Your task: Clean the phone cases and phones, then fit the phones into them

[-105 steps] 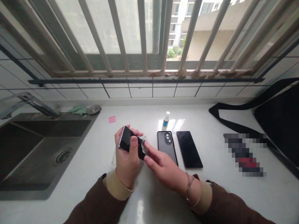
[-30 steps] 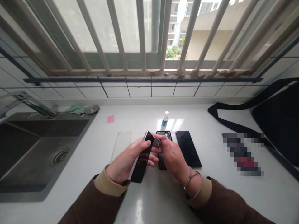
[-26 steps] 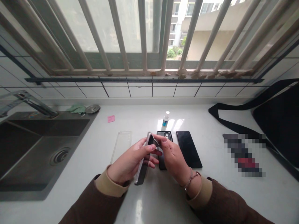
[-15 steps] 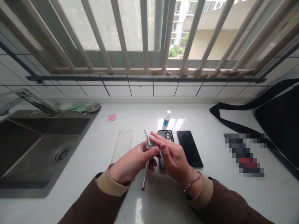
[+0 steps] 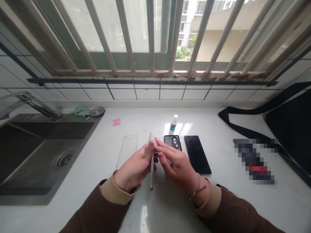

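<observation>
At a white desk (image 5: 99,149), right of a clear case (image 5: 127,149) lying flat, the left hand (image 5: 135,164) clamps a phone (image 5: 152,178) edge-up, its long axis pointing away toward the window (image 5: 137,29). The right hand (image 5: 178,166), fingers outstretched, meets its right side; whether that grip holds anything cannot be told. Beyond lies a black case (image 5: 168,142), then a dark phone (image 5: 198,155).

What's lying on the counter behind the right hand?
The camera end of a black-rimmed phone case and, farther right, a dark phone. The right hand covers the case's lower part and the phone's lower left edge, so those can't be seen.
</observation>
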`<state>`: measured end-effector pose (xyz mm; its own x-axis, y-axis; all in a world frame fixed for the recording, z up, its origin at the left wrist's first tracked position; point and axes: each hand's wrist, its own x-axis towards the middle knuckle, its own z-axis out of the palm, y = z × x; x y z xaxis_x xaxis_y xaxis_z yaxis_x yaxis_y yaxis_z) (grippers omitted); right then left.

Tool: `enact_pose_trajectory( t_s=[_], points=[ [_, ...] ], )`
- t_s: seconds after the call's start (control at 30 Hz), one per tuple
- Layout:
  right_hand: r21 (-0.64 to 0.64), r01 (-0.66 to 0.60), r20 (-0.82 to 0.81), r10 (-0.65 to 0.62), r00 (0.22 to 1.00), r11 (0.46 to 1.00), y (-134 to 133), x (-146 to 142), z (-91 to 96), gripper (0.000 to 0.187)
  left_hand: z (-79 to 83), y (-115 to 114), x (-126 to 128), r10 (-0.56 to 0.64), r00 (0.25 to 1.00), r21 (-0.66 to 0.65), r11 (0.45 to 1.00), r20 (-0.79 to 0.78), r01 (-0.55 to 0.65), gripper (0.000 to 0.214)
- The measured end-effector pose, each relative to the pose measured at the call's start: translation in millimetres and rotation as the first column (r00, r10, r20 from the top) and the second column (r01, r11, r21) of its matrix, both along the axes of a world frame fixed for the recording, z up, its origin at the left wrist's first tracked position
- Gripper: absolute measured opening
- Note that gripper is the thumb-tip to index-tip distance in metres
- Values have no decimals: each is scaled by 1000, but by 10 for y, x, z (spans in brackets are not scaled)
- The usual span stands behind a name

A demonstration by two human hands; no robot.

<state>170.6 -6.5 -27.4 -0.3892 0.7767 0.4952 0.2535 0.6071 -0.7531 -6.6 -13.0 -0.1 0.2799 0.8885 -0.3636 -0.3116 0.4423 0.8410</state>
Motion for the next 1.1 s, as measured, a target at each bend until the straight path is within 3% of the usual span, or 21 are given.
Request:
enact_pose_trajectory(
  t_s=[0.23,0.5,0.6,0.87,1.1],
  points=[
    [-15,31,-7,-31,999,999,22,-15,-12,42,17,55,-12,82,991,-88,993,110,-72,47],
    [-22,-51,3,51,999,998,8,-14,-45,43,-14,127,-44,142,968,-203,974,205,-100,33],
    [-5,-76,28,76,997,997,-28,-25,-19,43,27,143,-20,226,947,-230,958,228,-174,26],
    [116,-93,104,81,991,989,-102,-61,90,40,58,167,0,324,926,-218,935,196,-281,16],
    [168,-121,141,98,985,978,-140,-89,80,28,132,177,-21,381,923,-284,892,59,-351,27]
  ],
)
